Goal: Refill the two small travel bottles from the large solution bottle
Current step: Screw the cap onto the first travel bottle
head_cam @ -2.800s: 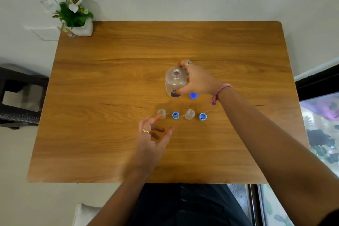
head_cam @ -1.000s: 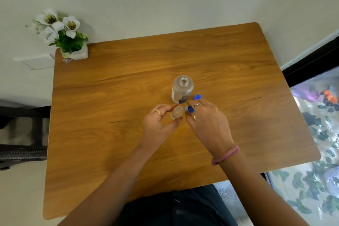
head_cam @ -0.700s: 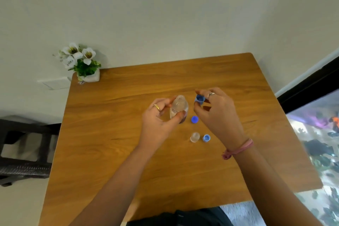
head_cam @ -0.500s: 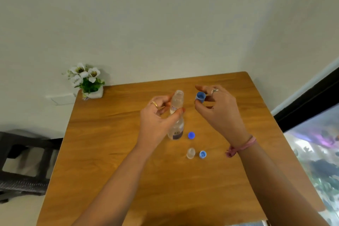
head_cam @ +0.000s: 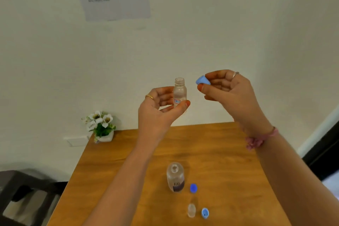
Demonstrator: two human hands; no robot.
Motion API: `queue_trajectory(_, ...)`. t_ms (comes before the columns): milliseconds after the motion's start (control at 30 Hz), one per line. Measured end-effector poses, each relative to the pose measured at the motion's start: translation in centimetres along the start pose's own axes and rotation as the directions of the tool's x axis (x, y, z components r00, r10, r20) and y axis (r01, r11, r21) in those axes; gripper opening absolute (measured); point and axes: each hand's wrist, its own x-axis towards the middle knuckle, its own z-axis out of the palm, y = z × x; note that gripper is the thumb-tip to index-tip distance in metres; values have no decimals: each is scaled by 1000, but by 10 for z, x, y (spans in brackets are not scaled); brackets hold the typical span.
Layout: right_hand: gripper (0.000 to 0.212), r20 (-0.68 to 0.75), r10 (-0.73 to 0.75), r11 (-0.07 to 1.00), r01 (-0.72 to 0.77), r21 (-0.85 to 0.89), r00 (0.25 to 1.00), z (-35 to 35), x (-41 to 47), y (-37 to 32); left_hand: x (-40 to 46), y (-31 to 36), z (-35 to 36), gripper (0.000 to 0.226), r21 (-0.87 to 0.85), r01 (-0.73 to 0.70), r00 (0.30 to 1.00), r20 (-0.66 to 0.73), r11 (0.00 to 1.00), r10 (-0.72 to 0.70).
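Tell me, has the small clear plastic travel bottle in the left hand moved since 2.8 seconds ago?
Yes. The small clear travel bottle went up off the wooden table; the left hand holds it above the large bottle.

A wooden tabletop point(head_cam: 229, 161) is seen carrying a white pot of flowers point(head_cam: 101, 126) at its far left corner, an open large bottle point(head_cam: 175, 177) standing upright with a blue cap point(head_cam: 193, 187) just beside it, and nearer, a small open bottle point(head_cam: 191, 210) beside another blue cap point(head_cam: 205, 213).
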Motion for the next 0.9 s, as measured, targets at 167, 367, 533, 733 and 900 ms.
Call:
queue_trajectory(167, 22, 144, -58, 994, 44, 97, 988, -8, 27, -36, 13, 28, 6, 39, -19, -45, 999, -28, 999, 45)
queue_trajectory(367, 26, 294, -100, 993, 75, 96, 950, -13, 54, -73, 24, 52, 11, 33, -33, -111, 993, -51, 993, 109)
queue_trajectory(533, 25, 378, -151, 988, 142, 52, 913, -17, 67, -97, 29, 66, 13, 32, -40, -151, 987, -56, 988, 148)
queue_trajectory(733, 26, 477, -194, 951, 284, -124, 858, -21, 82, -124, 35, 78, 15, 30, -60, -180, 983, -55, 982, 177)
queue_trajectory(900, 27, 554, -192, 878, 394, -271, 810, -18, 90, -142, 39, 81, 18, 29, -62, -178, 983, -66, 982, 174)
